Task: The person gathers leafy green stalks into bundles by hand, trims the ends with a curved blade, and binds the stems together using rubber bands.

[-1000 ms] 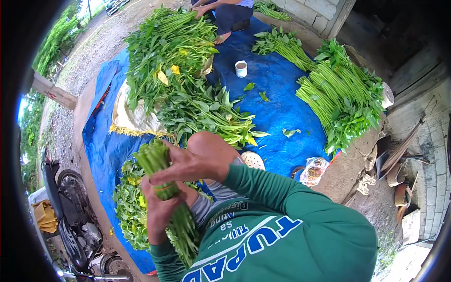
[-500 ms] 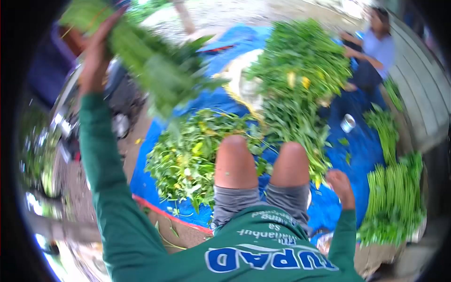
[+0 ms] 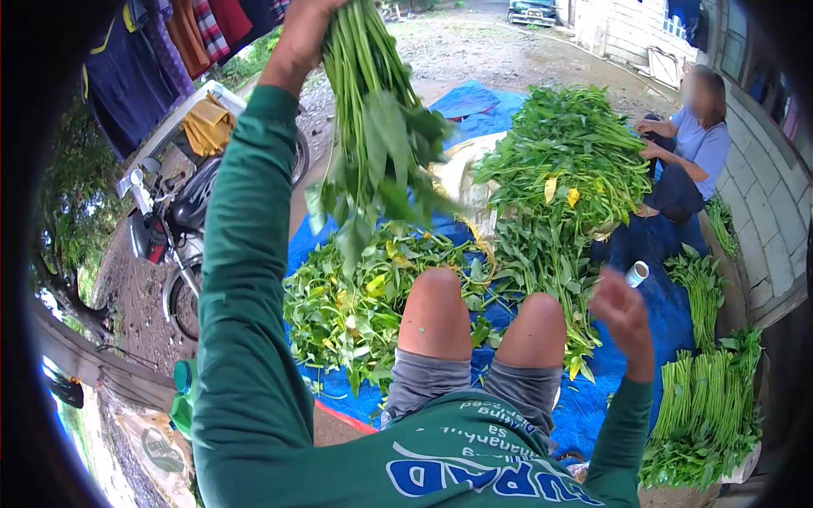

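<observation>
Raised at the upper left of the head view, my left hand (image 3: 303,42) is closed around the stems of a water spinach bunch (image 3: 373,110). The bunch hangs with its leaves downward, and their tips are smeared by motion. My right hand (image 3: 624,315) is above the blue tarp, right of my knees. Its fingers are curled and somewhat blurred; whether they hold anything small is hidden. Below the raised bunch lies a loose heap of leaves and stems (image 3: 364,317), some yellowed. A large pile of water spinach (image 3: 567,157) lies beyond my knees.
Tied bundles (image 3: 707,389) line the right side of the blue tarp (image 3: 669,317). A small can (image 3: 637,273) lies near my right hand. Another person (image 3: 703,144) sits at the far right by the big pile. A motorcycle (image 3: 199,199) stands at left, beneath hanging clothes (image 3: 140,72).
My left hand has swung rightward with the bunch, which now hangs more upright. My right hand has risen slightly. The view has tilted up, showing more of the yard and motorcycle.
</observation>
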Demonstrator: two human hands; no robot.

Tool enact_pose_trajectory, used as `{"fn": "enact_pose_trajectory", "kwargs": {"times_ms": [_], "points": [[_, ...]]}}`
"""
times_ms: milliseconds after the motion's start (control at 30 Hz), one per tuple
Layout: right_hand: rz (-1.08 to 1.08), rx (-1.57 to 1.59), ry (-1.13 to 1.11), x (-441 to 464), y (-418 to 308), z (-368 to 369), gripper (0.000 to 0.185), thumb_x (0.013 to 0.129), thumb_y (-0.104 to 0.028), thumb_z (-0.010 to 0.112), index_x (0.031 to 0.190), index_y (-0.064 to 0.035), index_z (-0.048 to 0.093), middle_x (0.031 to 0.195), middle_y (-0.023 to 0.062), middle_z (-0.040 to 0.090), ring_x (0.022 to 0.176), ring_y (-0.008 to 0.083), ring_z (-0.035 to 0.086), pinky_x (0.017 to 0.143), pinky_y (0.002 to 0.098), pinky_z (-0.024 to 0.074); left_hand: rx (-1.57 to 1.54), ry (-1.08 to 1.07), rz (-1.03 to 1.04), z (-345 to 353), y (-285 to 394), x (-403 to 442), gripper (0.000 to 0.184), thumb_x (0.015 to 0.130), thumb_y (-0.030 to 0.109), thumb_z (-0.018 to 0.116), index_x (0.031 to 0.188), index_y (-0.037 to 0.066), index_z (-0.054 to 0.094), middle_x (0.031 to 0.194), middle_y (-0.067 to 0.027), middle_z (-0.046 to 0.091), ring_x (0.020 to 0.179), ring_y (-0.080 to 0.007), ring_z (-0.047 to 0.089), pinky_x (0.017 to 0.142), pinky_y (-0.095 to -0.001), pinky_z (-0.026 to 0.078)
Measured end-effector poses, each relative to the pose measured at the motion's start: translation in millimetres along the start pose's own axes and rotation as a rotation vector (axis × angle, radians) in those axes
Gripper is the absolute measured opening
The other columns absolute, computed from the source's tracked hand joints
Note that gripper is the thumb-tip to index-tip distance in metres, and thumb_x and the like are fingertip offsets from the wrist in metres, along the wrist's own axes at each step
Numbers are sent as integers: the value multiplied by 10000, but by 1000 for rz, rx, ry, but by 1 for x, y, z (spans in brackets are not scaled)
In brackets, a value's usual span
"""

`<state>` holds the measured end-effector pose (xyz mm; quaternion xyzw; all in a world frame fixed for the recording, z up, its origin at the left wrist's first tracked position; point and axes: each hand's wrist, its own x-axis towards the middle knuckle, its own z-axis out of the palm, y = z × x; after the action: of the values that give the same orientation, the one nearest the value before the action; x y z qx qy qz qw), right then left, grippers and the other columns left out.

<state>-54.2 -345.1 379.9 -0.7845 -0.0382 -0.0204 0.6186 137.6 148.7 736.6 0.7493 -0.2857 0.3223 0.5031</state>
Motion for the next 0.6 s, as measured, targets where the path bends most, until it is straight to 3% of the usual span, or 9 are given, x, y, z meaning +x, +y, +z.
{"fn": "enact_pose_trajectory", "kwargs": {"times_ms": [33, 67, 133, 267, 333, 367, 467, 533, 600], "points": [[-158, 107, 90, 19, -42, 12, 688, 923, -129, 844, 1548, -38, 569, 1250, 84, 702, 1167, 165, 669, 1041, 357, 535, -120, -140, -151, -3, -17, 9, 508, 986, 326, 737, 1375, -1, 743, 1281, -154, 778, 1154, -265, 719, 1061, -411, 540], [-253, 44, 217, 29, -105, 26, 793, 916, -143, 855, 1619, -57, 500, 1388, 142, 664, 1297, 214, 625, 1129, 384, 502, -273, -91, -248, 4, -39, 17, 394, 1018, 242, 714, 1294, -39, 739, 1163, -135, 786, 1003, -223, 776, 903, -361, 630], [-537, 248, 216, 48, -199, 60, 898, 949, -136, 821, 1707, -51, 347, 1597, 259, 529, 1505, 321, 523, 1195, 443, 476, -357, -162, -184, 47, -13, -4, 372, 924, 207, 790, 1206, -35, 776, 1029, -115, 799, 882, -198, 773, 829, -365, 641], [-853, -23, 215, 107, -280, 122, 1306, 834, -271, 968, 1759, -38, 75, 1653, 389, 403, 1561, 460, 430, 1270, 507, 391, -549, -198, -96, 121, 17, -38, 371, 903, 205, 771, 1183, -36, 747, 1019, -134, 781, 914, -224, 769, 834, -358, 645], [-903, -126, 127, 117, -290, 132, 1508, 737, -376, 1033, 1744, 12, -21, 1651, 406, 392, 1530, 492, 457, 1267, 465, 391, -927, -244, -186, 143, 36, -52, 457, 931, 259, 742, 1268, -38, 660, 1070, -126, 756, 903, -266, 757, 821, -405, 660], [-993, -107, 161, 127, -285, 138, 1478, 747, -330, 1001, 1726, 62, -34, 1638, 387, 432, 1484, 465, 525, 1232, 419, 431, -985, -331, -81, 147, 31, -50, 512, 968, 305, 721, 1340, -33, 621, 1131, -133, 741, 973, -276, 748, 895, -422, 652], [-728, -217, 135, 117, -287, 121, 1343, 797, -249, 892, 1714, 62, -38, 1365, 398, 653, 1242, 480, 712, 1034, 489, 584, -1137, -227, -7, 168, 33, -48, 603, 1007, 385, 703, 1419, -39, 580, 1207, -154, 729, 1089, -291, 734, 984, -438, 625], [-730, -256, 253, 122, -277, 118, 1215, 790, -145, 790, 1728, 18, 35, 1198, 343, 729, 1044, 508, 755, 898, 511, 603, -890, -106, -13, 181, 43, -48, 666, 1029, 435, 718, 1462, -46, 560, 1267, -196, 711, 1173, -314, 714, 1034, -442, 597], [-582, -308, 286, 117, -272, 114, 1199, 790, -143, 793, 1732, 1, 65, 1189, 338, 728, 1053, 525, 740, 888, 518, 601, -701, -33, -9, 181, 55, -48, 685, 1030, 441, 732, 1473, -51, 558, 1271, -213, 708, 1162, -322, 719, 1015, -435, 604]]}}
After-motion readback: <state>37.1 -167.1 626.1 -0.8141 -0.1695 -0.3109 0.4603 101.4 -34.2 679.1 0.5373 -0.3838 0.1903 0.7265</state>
